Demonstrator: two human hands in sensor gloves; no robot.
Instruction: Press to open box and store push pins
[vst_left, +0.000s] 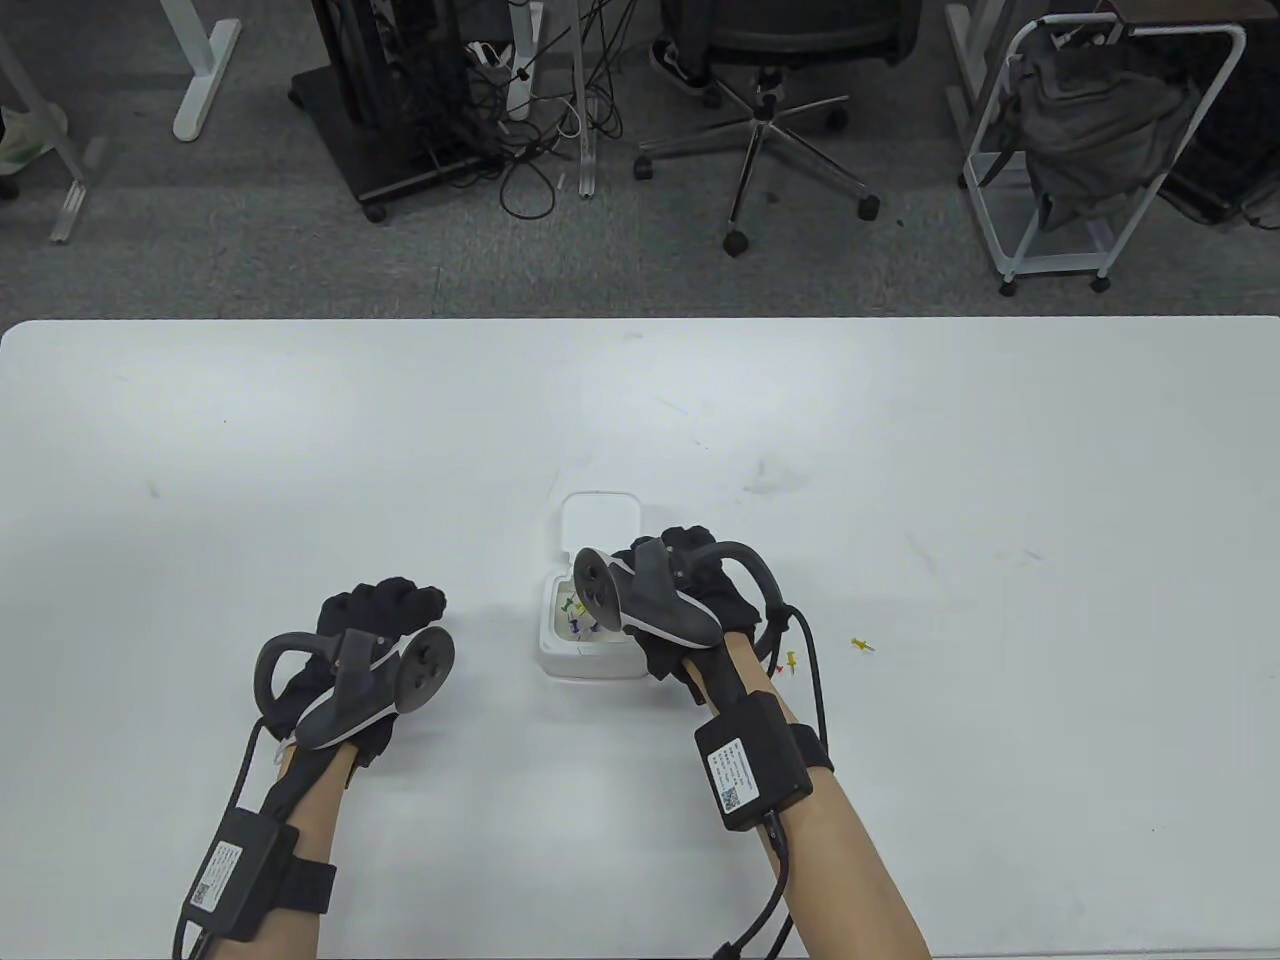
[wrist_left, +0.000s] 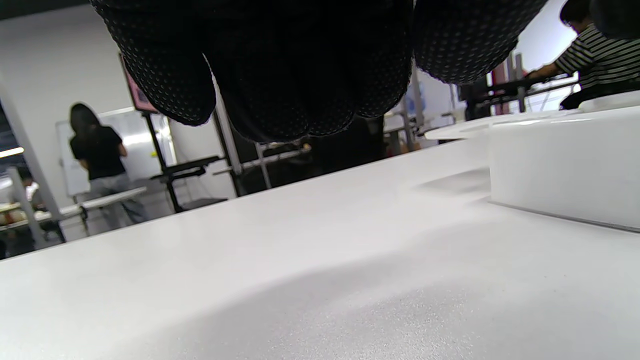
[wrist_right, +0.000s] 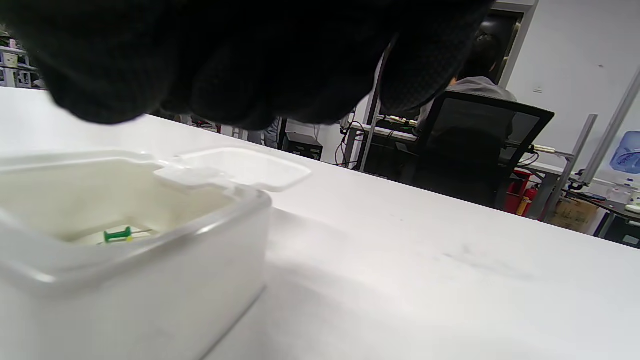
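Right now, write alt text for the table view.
A white box sits open on a white table, coloured push pins inside, the gloved right hand over it. The left hand rests apart; two pins lie loose.

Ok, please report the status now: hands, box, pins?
Left hand idle beside box. Right hand at open box, grip unclear. Pins inside; yellow pin loose on table.

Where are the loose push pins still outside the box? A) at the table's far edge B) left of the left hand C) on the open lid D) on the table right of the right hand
D: a yellow push pin and another pin lie on the table to the right of the right hand, outside the open box.
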